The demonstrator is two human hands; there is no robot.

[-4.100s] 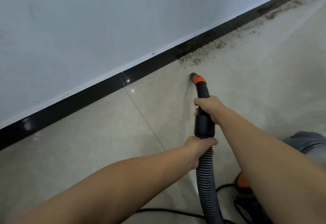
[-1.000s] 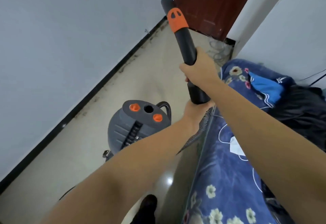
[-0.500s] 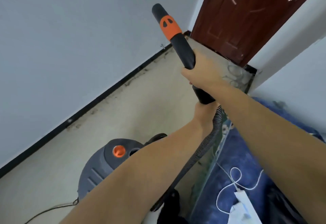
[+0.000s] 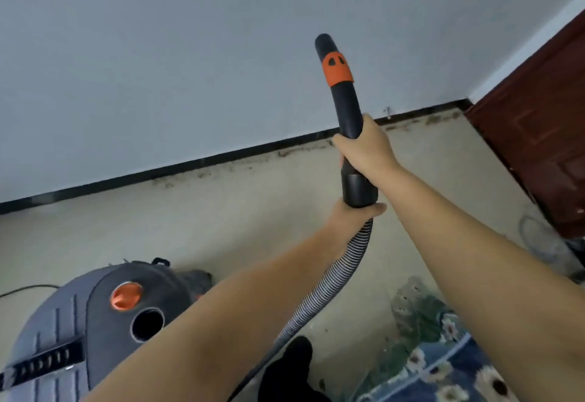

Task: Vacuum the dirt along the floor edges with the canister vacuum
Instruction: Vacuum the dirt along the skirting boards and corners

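Right hand wrapped round the middle of the black wand, fingers curled about it and thumb side up, steering from the upper grip. Left hand gripping just below, fingers closed round the top of the ribbed hose where it meets the wand's cuff, probably to take the hose's weight and keep it from dragging the tip off line. Wand raised nearly upright, orange collar and open tip up against the pale wall, well clear of the floor: a carrying pose, not a sucking one, likely a shift to a fresh stretch. Hose curving down and left between the forearms toward the canister vacuum, grey with an orange knob, parked near left so the hose stays slack. Thin cable trailing left from behind it. Dirt scattered as brown crumbs along the far floor edge against the black skirting, running right toward the dark red door, plainly not yet picked up. Floral blue cloth heaped near right; dark foot low in the middle. Next call, judging by the layout: tip lowered to the skirting line, then drawn along the crumbs.
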